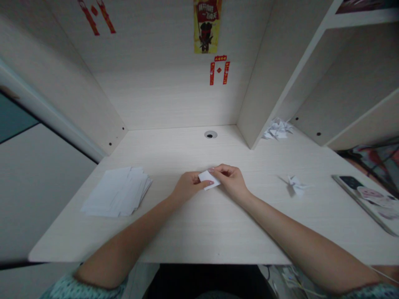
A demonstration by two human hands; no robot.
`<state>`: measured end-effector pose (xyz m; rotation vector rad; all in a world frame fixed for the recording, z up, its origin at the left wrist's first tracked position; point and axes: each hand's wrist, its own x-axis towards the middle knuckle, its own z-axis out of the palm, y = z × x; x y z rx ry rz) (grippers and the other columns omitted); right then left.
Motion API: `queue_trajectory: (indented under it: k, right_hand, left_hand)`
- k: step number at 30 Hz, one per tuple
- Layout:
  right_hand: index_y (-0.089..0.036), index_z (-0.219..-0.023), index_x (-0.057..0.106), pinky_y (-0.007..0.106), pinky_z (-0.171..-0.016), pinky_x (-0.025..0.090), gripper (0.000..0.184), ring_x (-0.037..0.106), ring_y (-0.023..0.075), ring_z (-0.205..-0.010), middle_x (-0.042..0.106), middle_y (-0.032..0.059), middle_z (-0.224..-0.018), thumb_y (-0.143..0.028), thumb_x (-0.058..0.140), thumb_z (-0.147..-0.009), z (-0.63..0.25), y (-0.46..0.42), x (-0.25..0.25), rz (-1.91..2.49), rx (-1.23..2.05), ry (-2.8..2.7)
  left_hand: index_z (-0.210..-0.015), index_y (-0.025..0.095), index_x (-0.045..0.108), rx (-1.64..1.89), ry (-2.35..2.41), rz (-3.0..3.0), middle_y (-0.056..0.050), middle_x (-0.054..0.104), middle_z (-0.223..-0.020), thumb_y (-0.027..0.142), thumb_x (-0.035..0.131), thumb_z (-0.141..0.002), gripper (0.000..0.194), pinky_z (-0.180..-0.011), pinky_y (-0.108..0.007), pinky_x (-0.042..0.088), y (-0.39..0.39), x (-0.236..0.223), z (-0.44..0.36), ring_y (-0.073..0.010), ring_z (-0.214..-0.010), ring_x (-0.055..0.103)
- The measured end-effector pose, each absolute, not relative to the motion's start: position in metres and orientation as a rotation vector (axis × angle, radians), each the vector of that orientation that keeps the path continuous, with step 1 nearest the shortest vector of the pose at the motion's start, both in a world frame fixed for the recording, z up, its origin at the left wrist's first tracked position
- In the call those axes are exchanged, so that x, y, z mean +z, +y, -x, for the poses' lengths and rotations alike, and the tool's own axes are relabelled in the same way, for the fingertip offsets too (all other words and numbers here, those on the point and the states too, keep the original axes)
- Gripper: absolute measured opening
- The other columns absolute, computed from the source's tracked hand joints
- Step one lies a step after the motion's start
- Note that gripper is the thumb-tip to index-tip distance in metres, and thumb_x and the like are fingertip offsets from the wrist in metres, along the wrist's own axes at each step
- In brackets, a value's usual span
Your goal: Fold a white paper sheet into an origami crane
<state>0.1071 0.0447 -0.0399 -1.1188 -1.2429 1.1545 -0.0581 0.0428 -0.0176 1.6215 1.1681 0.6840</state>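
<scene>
Between my hands is a small folded piece of white paper [207, 178], held a little above the middle of the desk. My left hand [189, 183] is closed on its left side, with the thumb lying across the paper's face. On the upper right edge, my right hand [230, 176] pinches the same paper between thumb and fingers. The undersides of the fingers are partly hidden. To the left lies a stack of white paper sheets [114, 193], loosely fanned. A folded white paper crane [296, 185] rests on the desk to the right.
A phone in a patterned case [370, 201] lies at the desk's right. Several folded white papers [278, 128] are heaped behind the upright divider [264, 83]. A round cable hole [210, 134] sits near the back wall, where red and yellow stickers [207, 29] hang.
</scene>
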Motion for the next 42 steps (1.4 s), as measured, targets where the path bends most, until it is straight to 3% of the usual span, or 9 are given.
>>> queue_trajectory:
  k: [11,19,26,32,42]
  right_hand:
    - [-0.018,-0.058,0.057,0.023,-0.047,0.033,0.025,0.045,0.0106,-0.049,0.053,-0.0032,-0.053,-0.037,0.07,-0.066,-0.107,0.048,-0.042,1.016,1.227,-1.102]
    - [-0.017,-0.065,0.06,0.025,-0.052,0.036,0.029,0.048,0.0117,-0.054,0.056,-0.0012,-0.059,-0.045,0.064,-0.075,-0.107,0.048,-0.04,1.023,1.164,-1.192]
    - [-0.016,-0.064,0.064,0.027,-0.06,0.039,0.03,0.05,0.0133,-0.06,0.059,0.0004,-0.063,-0.044,0.065,-0.074,-0.108,0.046,-0.039,1.038,1.18,-1.459]
    - [-0.016,-0.062,0.068,0.027,-0.059,0.036,0.025,0.049,0.0132,-0.06,0.058,0.0019,-0.064,-0.039,0.067,-0.072,-0.108,0.048,-0.041,1.076,1.09,-1.451]
    - [-0.015,-0.064,0.07,0.028,-0.06,0.037,0.025,0.05,0.0133,-0.06,0.061,0.0022,-0.065,-0.04,0.071,-0.068,-0.107,0.046,-0.039,1.067,1.232,-1.354]
  left_hand:
    - [-0.084,0.013,0.07,0.69,1.016,-1.529,-0.007,0.071,-0.08,0.041,0.063,-0.074,0.03,-0.065,-0.025,0.048,0.043,-0.029,0.055,-0.0167,-0.069,0.064]
    - [-0.074,0.016,0.071,0.688,1.141,-1.668,-0.006,0.071,-0.07,0.043,0.058,-0.077,0.03,-0.06,-0.024,0.048,0.035,-0.015,0.054,-0.0155,-0.061,0.064]
    - [-0.066,0.017,0.069,0.752,1.233,-1.711,-0.004,0.071,-0.065,0.04,0.057,-0.077,0.029,-0.055,-0.022,0.045,0.038,-0.012,0.057,-0.0152,-0.059,0.064]
    - [-0.069,0.015,0.071,0.624,1.208,-1.77,-0.004,0.069,-0.061,0.043,0.055,-0.078,0.032,-0.054,-0.02,0.044,0.045,-0.018,0.061,-0.0127,-0.055,0.061]
    - [-0.079,0.015,0.073,0.534,1.207,-1.751,-0.001,0.061,-0.051,0.046,0.051,-0.08,0.037,-0.049,-0.019,0.037,0.044,-0.01,0.064,-0.01,-0.047,0.054]
